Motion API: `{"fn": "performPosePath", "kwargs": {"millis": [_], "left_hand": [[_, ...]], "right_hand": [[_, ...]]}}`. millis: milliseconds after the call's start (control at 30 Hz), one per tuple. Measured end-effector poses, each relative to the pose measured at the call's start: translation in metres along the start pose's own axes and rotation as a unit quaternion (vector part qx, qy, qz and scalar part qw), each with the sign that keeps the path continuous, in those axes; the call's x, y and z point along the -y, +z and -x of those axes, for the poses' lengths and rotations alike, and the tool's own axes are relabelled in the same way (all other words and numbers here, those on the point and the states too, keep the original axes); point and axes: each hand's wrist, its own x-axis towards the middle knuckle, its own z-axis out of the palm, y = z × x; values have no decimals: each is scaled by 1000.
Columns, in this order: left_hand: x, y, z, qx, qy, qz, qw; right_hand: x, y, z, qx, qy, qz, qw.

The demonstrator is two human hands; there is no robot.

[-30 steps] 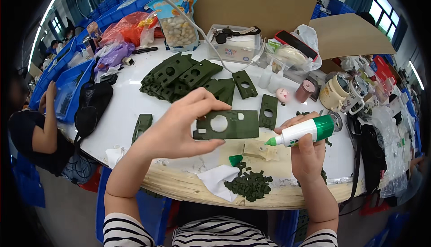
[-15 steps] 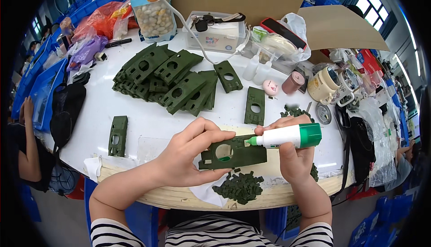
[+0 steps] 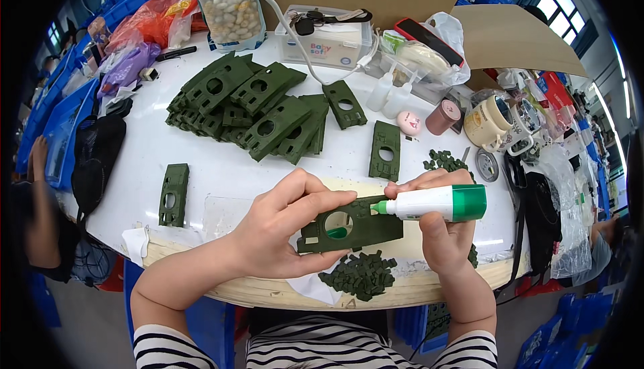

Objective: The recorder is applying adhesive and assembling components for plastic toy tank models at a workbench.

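Observation:
My left hand (image 3: pixel 285 231) grips a flat dark green plastic part (image 3: pixel 352 227) with a round hole, holding it just above the near table edge. My right hand (image 3: pixel 439 235) holds a white glue bottle (image 3: pixel 436 202) with a green cap end, lying sideways. Its green nozzle touches the part's upper right edge. Below the part lies a heap of small green pieces (image 3: pixel 362 275) on white paper.
A stack of similar green parts (image 3: pixel 248 104) fills the middle of the white table (image 3: pixel 168 147). Single parts lie at left (image 3: pixel 174 193) and centre right (image 3: pixel 385 150). Mugs (image 3: pixel 493 121), bottles, a clear box (image 3: pixel 329 33) and bags crowd the back. Another person's arm (image 3: pixel 37 161) shows at far left.
Both hands have drawn nearer to me with the green part and the bottle. The nozzle now rests on the part's right edge.

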Motion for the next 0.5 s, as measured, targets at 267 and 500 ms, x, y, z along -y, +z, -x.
{"fn": "performPosePath", "kwargs": {"millis": [267,500], "left_hand": [[1,0,0,2,12,-11,1000],[0,-1,0,0,10,-8,1000]], "right_hand": [[0,-1,0,6,-9,20,1000],[1,2,-1,-3,1,7,1000]]}}
